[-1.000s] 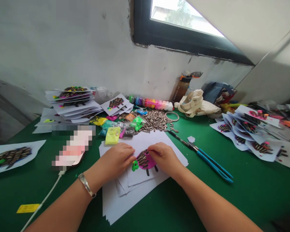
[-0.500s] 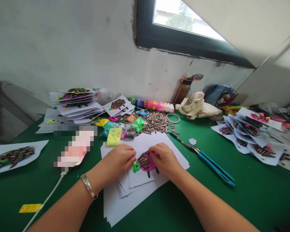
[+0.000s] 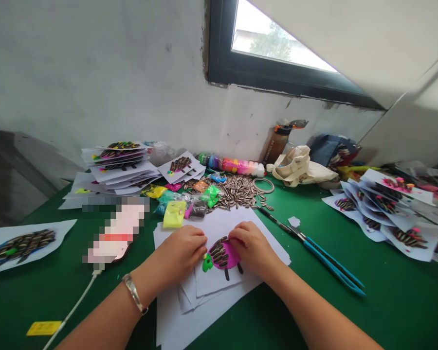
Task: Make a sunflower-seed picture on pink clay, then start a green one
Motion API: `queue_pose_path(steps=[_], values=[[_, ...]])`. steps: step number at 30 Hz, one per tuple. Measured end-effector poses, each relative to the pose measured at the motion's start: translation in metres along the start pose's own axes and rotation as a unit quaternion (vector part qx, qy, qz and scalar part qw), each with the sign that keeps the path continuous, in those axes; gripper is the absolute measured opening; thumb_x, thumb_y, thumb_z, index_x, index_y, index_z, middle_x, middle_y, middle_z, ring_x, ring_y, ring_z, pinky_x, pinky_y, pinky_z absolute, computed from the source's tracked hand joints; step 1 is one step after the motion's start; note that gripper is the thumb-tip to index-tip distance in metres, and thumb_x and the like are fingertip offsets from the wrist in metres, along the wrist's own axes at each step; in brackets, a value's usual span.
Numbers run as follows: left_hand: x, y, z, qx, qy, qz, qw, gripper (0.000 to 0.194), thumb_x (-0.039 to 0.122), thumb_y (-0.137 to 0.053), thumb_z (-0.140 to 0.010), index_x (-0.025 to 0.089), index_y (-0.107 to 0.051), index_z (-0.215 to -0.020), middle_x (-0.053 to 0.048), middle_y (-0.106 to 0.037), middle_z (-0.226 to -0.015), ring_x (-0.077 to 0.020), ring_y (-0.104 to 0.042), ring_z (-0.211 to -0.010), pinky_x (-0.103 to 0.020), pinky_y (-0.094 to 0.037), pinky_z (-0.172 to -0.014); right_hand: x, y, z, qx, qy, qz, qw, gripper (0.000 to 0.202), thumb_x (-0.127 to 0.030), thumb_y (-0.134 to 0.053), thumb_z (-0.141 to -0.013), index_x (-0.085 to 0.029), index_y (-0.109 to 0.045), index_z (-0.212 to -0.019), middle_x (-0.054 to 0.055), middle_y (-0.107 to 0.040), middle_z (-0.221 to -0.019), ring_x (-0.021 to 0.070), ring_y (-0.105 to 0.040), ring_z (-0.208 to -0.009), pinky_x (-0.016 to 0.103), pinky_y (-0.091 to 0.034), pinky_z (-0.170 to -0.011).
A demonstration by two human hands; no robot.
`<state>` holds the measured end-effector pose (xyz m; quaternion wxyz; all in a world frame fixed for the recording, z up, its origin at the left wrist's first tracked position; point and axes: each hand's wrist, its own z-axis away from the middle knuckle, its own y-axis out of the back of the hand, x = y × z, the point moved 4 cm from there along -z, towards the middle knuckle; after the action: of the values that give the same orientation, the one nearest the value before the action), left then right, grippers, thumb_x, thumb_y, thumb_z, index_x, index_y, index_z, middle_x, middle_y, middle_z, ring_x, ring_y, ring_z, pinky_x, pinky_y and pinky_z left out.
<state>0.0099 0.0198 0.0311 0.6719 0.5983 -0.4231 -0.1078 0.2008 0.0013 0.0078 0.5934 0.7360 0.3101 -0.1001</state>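
Observation:
A white sheet (image 3: 211, 287) lies on a stack of paper, bearing a magenta clay body (image 3: 232, 253) with a green head (image 3: 207, 263), dark legs and rows of striped seeds on its left part. My left hand (image 3: 185, 250) rests at the sheet's left edge beside the green head, fingers bent together; whatever may be between them is hidden. At the upper right of the magenta shape, my right hand (image 3: 251, 248) has thumb and forefinger pinched, and what they hold is too small to make out.
Behind the paper lie a seed pile (image 3: 235, 191) and bagged clay (image 3: 174, 214). Blue tweezers (image 3: 332, 262) lie right, a phone (image 3: 115, 231) left. Stacked seed pictures (image 3: 122, 170) stand back left, others (image 3: 387, 204) right. A bottle (image 3: 276, 142) stands by the wall.
The whole view has shifted, with things lower in the picture. My right fingers have drawn slightly off the seeds, showing more of the seed rows and magenta clay. My left hand stays beside the head.

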Motion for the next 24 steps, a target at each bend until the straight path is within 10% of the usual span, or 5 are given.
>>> queue_pose_path(steps=[24], values=[[0.002,0.000,0.001,-0.007,-0.004,-0.010,1.000,0.021,0.023,-0.048,-0.095,0.019,-0.069,-0.098,-0.008,-0.064,-0.103,-0.0228,-0.058,-0.097,-0.036,-0.046,-0.088,-0.010,0.014,0.006,-0.019,-0.003,-0.007,1.000,0.018,-0.006,-0.051,-0.086,-0.019,-0.061,-0.081,0.003,-0.063,-0.079,0.0181,-0.054,-0.079,0.030,-0.041,-0.074]])
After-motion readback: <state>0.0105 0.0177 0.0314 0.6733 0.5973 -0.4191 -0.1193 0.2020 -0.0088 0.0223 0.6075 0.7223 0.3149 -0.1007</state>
